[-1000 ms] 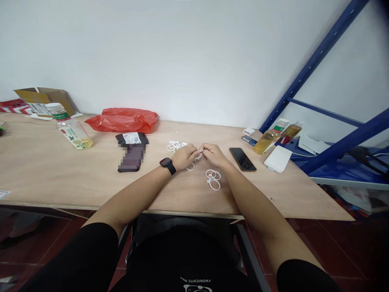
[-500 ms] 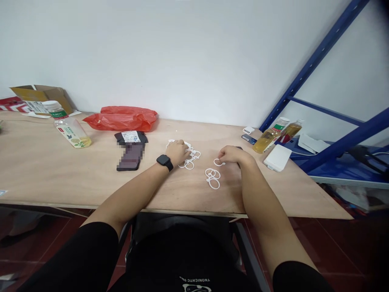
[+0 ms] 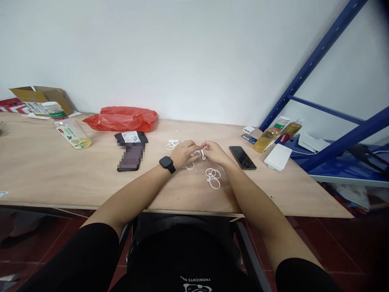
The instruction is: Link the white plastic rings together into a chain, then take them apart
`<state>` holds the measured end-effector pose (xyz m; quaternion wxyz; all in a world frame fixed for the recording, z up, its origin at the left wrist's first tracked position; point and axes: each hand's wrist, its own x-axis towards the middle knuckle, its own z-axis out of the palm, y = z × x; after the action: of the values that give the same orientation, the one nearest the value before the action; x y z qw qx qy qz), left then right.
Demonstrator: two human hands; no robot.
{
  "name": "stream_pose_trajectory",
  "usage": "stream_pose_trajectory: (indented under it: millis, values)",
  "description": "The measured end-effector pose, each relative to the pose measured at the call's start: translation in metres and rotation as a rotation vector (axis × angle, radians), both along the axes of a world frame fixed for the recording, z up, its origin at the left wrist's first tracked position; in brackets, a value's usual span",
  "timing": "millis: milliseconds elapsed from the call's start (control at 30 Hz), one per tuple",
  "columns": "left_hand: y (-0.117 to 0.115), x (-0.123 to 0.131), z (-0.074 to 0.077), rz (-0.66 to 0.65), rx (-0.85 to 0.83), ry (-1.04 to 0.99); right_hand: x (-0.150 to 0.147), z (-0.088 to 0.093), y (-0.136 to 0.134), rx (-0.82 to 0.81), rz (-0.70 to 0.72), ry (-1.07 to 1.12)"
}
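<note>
My left hand [image 3: 183, 154], with a black watch on its wrist, and my right hand [image 3: 213, 153] meet fingertip to fingertip just above the table. The right fingers pinch a white plastic ring [image 3: 203, 154], turned nearly edge-on, with a small eyelet at its lower end. My left thumb and fingers close about another white ring [image 3: 196, 153], partly hidden by the hand. Beneath and behind the left hand lie more white rings [image 3: 172, 144], some of them covered by it. Several overlapping rings [image 3: 213, 184] rest on the wood nearer to me, below the right hand.
A dark phone [image 3: 242, 157] lies right of my right hand, near a white box [image 3: 277, 157] and a drink bottle [image 3: 267, 140]. On the left are a red plastic bag [image 3: 121, 119], a black packet [image 3: 130, 152], another bottle [image 3: 71, 132] and a cardboard box [image 3: 45, 97].
My right hand has moved left with its ring from above the small ring group to my left hand, uncovering the phone. My left hand has shifted slightly right and closed on a ring.
</note>
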<state>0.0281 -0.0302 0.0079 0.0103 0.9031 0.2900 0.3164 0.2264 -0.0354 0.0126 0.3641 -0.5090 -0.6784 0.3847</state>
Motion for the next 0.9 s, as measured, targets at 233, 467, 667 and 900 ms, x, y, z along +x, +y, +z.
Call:
stream_pose_trajectory:
  millis: [233, 467, 667, 900]
  values:
    - [0.0017, -0.0029, -0.0003, -0.078, -0.073, 0.08, -0.0047, 0.0051, -0.0061, -0.226, 0.069, 0.067]
    - [0.0029, -0.0029, 0.001, 0.133, -0.274, -0.105, -0.0009, 0.0083, -0.0006, 0.042, 0.022, 0.221]
    - [0.0018, -0.0023, 0.0009, 0.066, -0.407, -0.236, -0.0024, 0.0085, -0.0039, 0.181, -0.005, 0.14]
    - [-0.0005, -0.0009, -0.0012, 0.038, -0.455, -0.242, -0.0046, 0.008, -0.0066, 0.193, -0.011, 0.093]
